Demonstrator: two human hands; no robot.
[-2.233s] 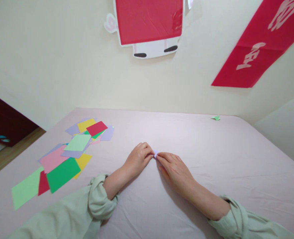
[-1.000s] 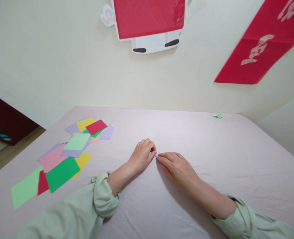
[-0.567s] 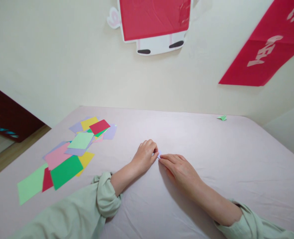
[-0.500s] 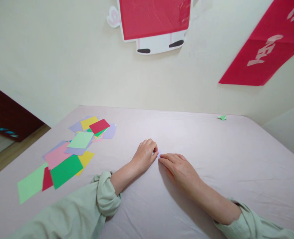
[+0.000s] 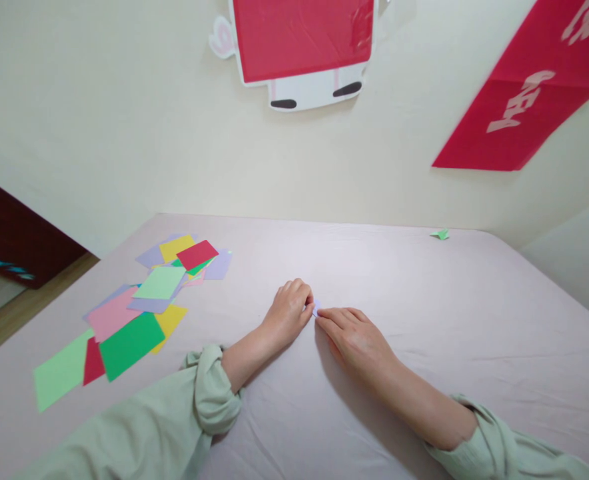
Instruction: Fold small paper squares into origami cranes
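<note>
My left hand (image 5: 288,313) and my right hand (image 5: 353,339) meet at their fingertips in the middle of a pale pink sheet (image 5: 424,320). Between the fingertips sits a tiny folded lilac paper piece (image 5: 315,308), mostly hidden. The left fingers curl into a pinch on it. The right hand lies low on the sheet with its fingers pressed together against the same piece. Both arms wear rolled-up pale green sleeves.
A loose heap of coloured paper squares (image 5: 134,310) lies at the left of the sheet: green, pink, yellow, red, lilac. A small folded green paper (image 5: 440,234) rests at the far right edge by the wall. Red banners (image 5: 514,100) hang on the wall.
The hands have stayed pinched on the small lilac piece with only slight finger shifts. The view has swayed a little from side to side.
</note>
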